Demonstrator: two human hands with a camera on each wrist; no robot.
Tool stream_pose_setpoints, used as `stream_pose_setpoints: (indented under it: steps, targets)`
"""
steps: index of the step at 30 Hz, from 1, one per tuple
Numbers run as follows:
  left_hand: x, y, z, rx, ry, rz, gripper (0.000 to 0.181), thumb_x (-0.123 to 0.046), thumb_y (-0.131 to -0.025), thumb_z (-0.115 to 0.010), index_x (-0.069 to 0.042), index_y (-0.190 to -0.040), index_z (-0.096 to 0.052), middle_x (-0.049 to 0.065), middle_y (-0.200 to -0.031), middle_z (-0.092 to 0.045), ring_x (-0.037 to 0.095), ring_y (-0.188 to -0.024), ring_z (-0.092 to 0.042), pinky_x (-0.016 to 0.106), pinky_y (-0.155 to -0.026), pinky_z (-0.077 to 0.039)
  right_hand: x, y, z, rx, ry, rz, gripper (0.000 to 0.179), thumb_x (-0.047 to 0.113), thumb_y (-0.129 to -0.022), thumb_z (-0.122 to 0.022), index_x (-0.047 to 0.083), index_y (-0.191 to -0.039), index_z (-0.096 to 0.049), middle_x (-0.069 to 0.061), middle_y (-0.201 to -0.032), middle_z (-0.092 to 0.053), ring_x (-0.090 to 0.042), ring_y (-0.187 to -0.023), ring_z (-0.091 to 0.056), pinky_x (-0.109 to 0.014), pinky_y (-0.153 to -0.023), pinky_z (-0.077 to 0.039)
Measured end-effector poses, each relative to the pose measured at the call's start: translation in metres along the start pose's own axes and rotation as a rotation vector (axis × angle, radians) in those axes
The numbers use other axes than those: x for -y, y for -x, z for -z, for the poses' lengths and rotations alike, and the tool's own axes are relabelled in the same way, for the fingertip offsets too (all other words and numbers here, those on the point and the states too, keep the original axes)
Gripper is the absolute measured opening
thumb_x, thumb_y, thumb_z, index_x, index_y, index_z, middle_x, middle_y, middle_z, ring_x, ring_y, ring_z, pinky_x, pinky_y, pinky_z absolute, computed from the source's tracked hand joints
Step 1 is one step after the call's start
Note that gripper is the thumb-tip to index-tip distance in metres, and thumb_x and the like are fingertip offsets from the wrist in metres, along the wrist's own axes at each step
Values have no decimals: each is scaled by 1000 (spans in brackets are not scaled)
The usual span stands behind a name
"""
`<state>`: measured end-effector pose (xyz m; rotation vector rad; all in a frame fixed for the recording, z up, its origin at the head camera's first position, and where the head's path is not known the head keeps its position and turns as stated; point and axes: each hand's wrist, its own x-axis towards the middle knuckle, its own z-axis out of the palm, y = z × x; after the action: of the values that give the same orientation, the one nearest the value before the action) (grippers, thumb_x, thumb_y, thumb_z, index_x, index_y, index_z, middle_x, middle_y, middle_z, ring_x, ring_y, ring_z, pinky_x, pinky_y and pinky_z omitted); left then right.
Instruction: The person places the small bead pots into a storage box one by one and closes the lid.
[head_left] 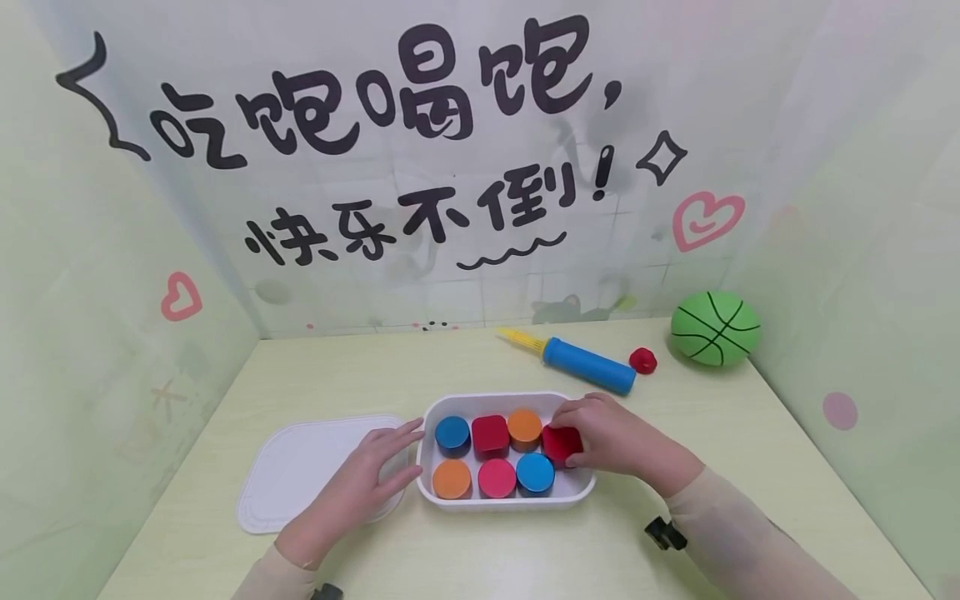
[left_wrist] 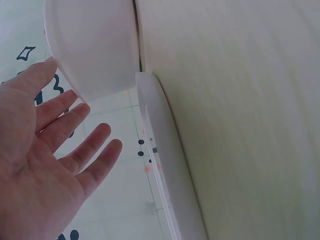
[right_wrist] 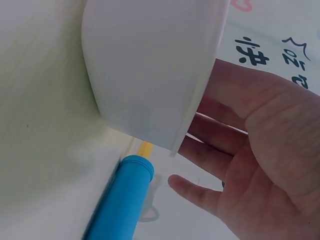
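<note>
A white oval-cornered box (head_left: 517,505) stands on the table, holding small coloured pieces in two rows. At the far right of the back row, my right hand (head_left: 611,435) pinches a red square-topped piece (head_left: 561,444) between thumb and fingers. Beside it in that row are an orange round piece (head_left: 524,427), another red square one (head_left: 491,435) and a dark blue round one (head_left: 452,434). In front lie orange (head_left: 452,479), pinkish red (head_left: 497,478) and blue (head_left: 536,473) round pieces. My left hand (left_wrist: 45,155) has its fingers extended, fingertips at the box's left rim.
A white lid-like plate (head_left: 300,471) lies left of the box, partly under my left forearm. Behind the box are a blue hand pump (head_left: 588,365) with a yellow nozzle, a small red knob-like piece (head_left: 642,361) and a green ball (head_left: 715,328) by the right wall.
</note>
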<state>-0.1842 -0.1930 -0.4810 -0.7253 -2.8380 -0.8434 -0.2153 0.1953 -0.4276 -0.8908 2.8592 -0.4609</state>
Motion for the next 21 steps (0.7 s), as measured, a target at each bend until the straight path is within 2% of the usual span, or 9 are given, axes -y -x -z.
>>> stream_pose_setpoints:
  steps: [5,9,14,18,21]
  targets:
    - [0,0,0,10,7,10,52,-36,-98,-72,-22,-147,-60,-7,-158,-51,25,-135,-54,52,-109,-52,-10,12,-1,-94,-75,30,51,23,-79,-91,13,-126,-74,-3,-130,-70,-29,-123,-63,-47,-98,-60]
    - [0,0,-1,17,7,19,52,-37,-98,-72,-23,-147,-60,-7,-158,-51,26,-136,-54,53,-109,-52,-20,25,-3,-191,-129,6,45,22,-85,-86,13,-127,-73,-2,-132,-69,-29,-126,-62,-48,-100,-59]
    - [0,0,-1,23,4,26,52,-37,-98,-72,-23,-146,-60,-7,-158,-51,25,-136,-54,52,-109,-52,-34,38,-9,-282,-190,-36,46,23,-86,-86,16,-128,-72,2,-131,-70,-25,-122,-66,-47,-97,-60]
    - [0,0,0,28,7,32,53,-37,-97,-73,-23,-146,-60,-8,-158,-51,25,-136,-54,52,-109,-52,-44,46,-18,-325,-293,-19,48,27,-86,-86,18,-131,-70,2,-133,-69,-20,-113,-70,-47,-92,-62]
    - [0,0,-1,28,13,33,53,-37,-97,-73,-23,-146,-60,-8,-158,-51,25,-136,-54,53,-110,-51,-49,50,-26,-330,-367,9,49,35,-87,-84,19,-132,-70,2,-136,-67,-18,-110,-71,-48,-91,-62]
